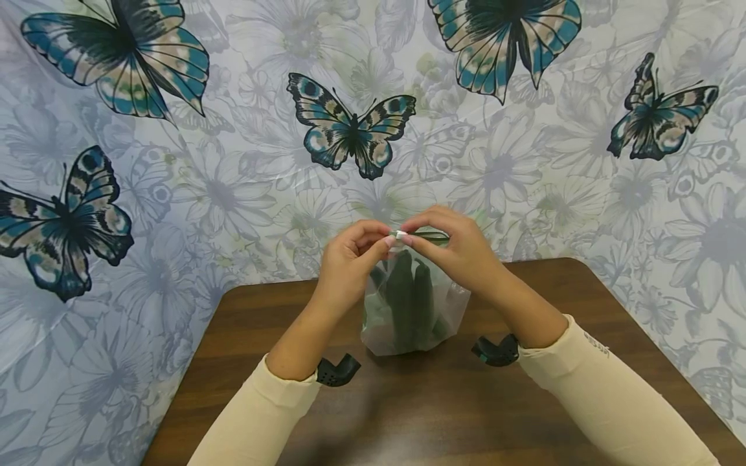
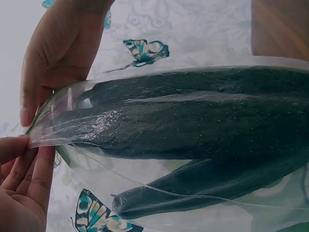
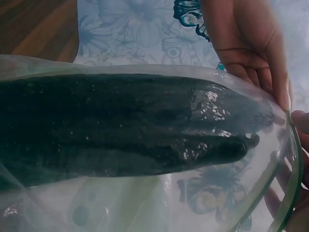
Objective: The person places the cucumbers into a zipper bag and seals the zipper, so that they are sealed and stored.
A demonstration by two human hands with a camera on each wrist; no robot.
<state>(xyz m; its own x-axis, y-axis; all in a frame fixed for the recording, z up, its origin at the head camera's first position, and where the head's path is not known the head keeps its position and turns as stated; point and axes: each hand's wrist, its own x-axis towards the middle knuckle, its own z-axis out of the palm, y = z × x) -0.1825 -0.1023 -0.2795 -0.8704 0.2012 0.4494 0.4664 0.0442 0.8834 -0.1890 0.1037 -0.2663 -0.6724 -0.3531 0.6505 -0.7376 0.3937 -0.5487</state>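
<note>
A clear zip bag stands upright on the table, with several dark green cucumbers inside. My left hand pinches the bag's top edge between thumb and forefinger. Close against it, my right hand pinches the same edge with thumb and fingertips. A small white slider shows between the two sets of fingertips. Rightward from it runs the green zip strip, bowed outward in the right wrist view. The cucumber tips lie just below the bag's mouth.
The brown wooden table ends not far behind the bag. Behind it hangs a pale floral cloth with butterfly prints. Black wrist cameras sit on both forearms at the edges of the cream sleeves.
</note>
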